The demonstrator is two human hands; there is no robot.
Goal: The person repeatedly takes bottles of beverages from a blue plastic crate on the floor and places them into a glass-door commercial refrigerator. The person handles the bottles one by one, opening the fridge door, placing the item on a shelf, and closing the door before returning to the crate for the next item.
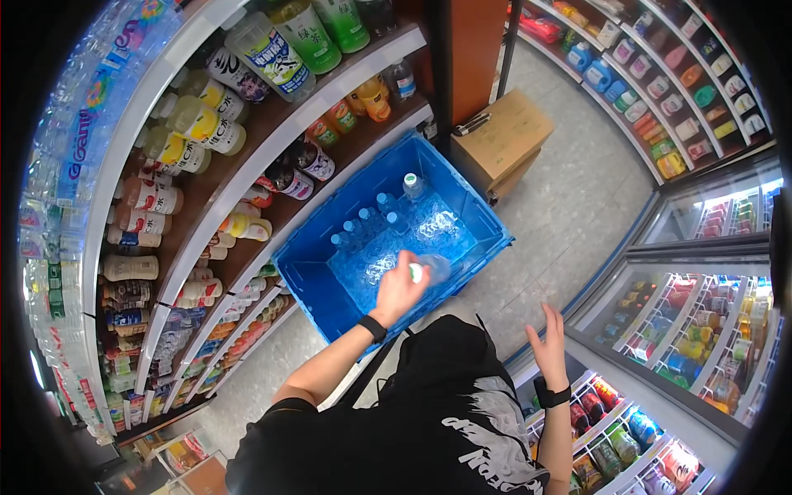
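Observation:
A blue plastic crate (495, 238) stands on the floor before me. Over its near side, my left hand (399, 288) grips a clear plastic bottle (433, 270) by its neck, near the white and green cap. Several clear bottles (371, 218) stand upright in a row along the crate's shelf side, with one taller white-capped bottle (413, 185) close to the far end. More clear, bluish material covers the crate's floor, but glare hides its details. My right hand (549, 346) is raised beside the refrigerated display, fingers apart and holding nothing.
Drink shelves (309, 102) curve along the left. A cardboard box (504, 133) with a dark tool on top stands beyond the crate. Glass-door coolers (680, 328) line the right, and shelves of household bottles (656, 80) rise at the back right. Shrink-wrapped water bottles (80, 124) are stacked far left.

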